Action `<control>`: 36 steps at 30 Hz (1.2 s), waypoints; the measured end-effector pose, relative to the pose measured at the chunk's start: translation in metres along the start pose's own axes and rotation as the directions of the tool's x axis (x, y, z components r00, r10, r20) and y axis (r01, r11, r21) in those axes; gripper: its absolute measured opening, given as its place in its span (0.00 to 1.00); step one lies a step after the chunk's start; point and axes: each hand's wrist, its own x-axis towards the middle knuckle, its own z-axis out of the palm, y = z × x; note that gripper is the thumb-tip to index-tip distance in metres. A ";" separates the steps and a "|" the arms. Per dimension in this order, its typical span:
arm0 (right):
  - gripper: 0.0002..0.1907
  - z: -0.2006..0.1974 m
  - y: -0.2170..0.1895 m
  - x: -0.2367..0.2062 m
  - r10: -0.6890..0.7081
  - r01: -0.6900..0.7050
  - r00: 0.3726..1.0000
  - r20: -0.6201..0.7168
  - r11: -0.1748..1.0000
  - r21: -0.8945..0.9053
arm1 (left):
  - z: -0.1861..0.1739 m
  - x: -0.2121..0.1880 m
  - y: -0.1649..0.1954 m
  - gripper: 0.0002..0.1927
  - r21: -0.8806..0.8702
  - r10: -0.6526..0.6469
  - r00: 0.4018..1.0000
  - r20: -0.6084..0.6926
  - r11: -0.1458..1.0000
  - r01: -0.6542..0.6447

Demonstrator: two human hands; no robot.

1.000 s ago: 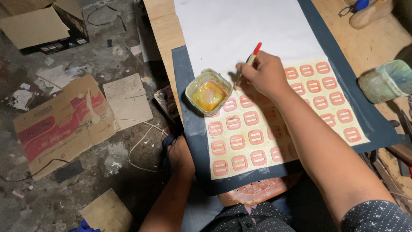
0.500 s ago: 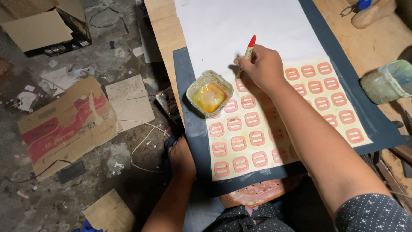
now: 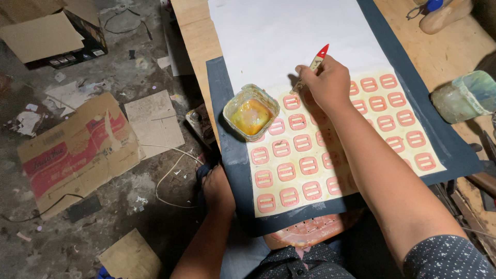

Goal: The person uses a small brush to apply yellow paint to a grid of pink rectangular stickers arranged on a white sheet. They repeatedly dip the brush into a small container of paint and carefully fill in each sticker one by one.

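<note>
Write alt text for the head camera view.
A right hand holds a red-tipped brush over a cream sheet covered with rows of pink buckle shapes, beside a small tub of yellow glue. The left hand grips the dark board's edge, above a floor strewn with cardboard.

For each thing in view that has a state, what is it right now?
Right hand: gripping the brush.
Brush: tilted, red tip up, bristles hidden.
Glue cup: open, yellow liquid inside.
Left hand: holding the board's edge.
Board: flat.
Sheet: flat on board, rows of pink pieces.
</note>
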 end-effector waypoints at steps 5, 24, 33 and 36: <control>0.11 -0.002 -0.002 -0.001 -0.071 0.057 0.991 0.111 0.991 0.122 | 0.002 -0.002 -0.003 0.15 -0.010 0.048 0.998 -0.046 0.999 -0.049; 0.15 -0.020 -0.005 -0.023 0.263 -0.260 0.961 0.082 0.965 -0.045 | 0.003 0.005 0.001 0.16 0.040 -0.045 0.999 0.025 0.998 0.044; 0.11 -0.011 -0.003 -0.004 0.091 -0.098 0.982 0.163 0.994 0.039 | 0.003 0.002 0.000 0.16 -0.005 -0.021 1.000 -0.010 1.000 0.021; 0.10 -0.010 0.000 -0.004 0.061 -0.113 0.959 0.275 0.977 0.179 | 0.003 0.003 -0.001 0.15 0.032 -0.023 1.000 0.001 0.999 0.023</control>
